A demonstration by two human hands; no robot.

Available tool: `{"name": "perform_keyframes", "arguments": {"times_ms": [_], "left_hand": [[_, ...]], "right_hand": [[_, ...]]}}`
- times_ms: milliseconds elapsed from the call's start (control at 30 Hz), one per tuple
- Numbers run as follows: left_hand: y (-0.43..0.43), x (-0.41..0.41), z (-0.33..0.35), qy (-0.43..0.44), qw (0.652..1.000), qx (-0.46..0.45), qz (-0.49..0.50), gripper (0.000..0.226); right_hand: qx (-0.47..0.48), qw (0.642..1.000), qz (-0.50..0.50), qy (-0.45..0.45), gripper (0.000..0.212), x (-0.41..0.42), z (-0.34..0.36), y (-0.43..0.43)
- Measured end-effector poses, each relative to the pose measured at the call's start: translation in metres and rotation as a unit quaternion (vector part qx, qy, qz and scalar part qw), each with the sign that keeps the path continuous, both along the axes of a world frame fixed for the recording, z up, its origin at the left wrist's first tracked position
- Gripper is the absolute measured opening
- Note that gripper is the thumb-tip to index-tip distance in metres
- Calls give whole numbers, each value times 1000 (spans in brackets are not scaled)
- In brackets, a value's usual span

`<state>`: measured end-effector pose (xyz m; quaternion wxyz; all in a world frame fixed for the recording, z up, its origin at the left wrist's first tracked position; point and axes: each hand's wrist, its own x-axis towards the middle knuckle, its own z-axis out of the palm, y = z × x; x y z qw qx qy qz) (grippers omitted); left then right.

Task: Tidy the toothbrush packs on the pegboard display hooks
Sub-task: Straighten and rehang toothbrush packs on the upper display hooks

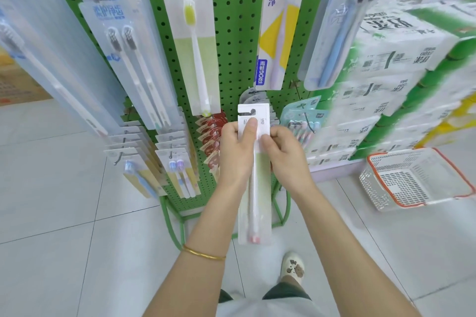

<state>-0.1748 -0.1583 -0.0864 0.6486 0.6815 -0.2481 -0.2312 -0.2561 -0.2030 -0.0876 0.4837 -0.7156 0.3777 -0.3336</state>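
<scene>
Toothbrush pack (253,203) is upright in front of the lower pegboard (231,33), on no hook, with the hang slot at its top free.
Left grip (237,152): thumb pressed on the card front, fingers curled behind, pinching the pack's left side.
Right grip (286,154): fingertips pinching the right edge at about the same height. The pack's long lower end hangs unsupported.

Risks, as judged:
1. The pack hides the hook behind it, so the slot could miss the wire tip and the card could buckle or tear.
2. Both pinches sit high, so the free end may swing into the red packs (212,134) just left and skew that row.
3. Wrong hook: 1 matching pack (193,41) hangs in the upper row, and the stack behind (253,96) may differ; I cannot tell.
4. A slip would drop the pack to the floor.
</scene>
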Motion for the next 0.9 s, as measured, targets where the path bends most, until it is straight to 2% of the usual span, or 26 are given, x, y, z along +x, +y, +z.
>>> {"name": "perform_keyframes", "arguments": {"times_ms": [100,267,467,533,700,900], "left_hand": [[6,-3,-4,-56,998,35,-22,28],[24,-12,-20,-139,978,104,-119,34],[39,-21,-31,-184,949,152,-206,31],[41,-18,-32,-207,933,181,-231,38],[52,-25,-33,-265,909,200,-251,75],[55,-23,-44,-382,848,265,-256,87]], "right_hand": [[19,1000,-2,-9,20,0,-3,2],[89,992,-64,-64,23,-3,-5,-5],[101,985,-127,-67,19,-6,-9,-22],[94,982,-152,-65,21,-6,-11,-26],[67,971,-217,-70,25,-8,-11,-37],[42,970,-234,-54,28,-7,-10,-36]]}}
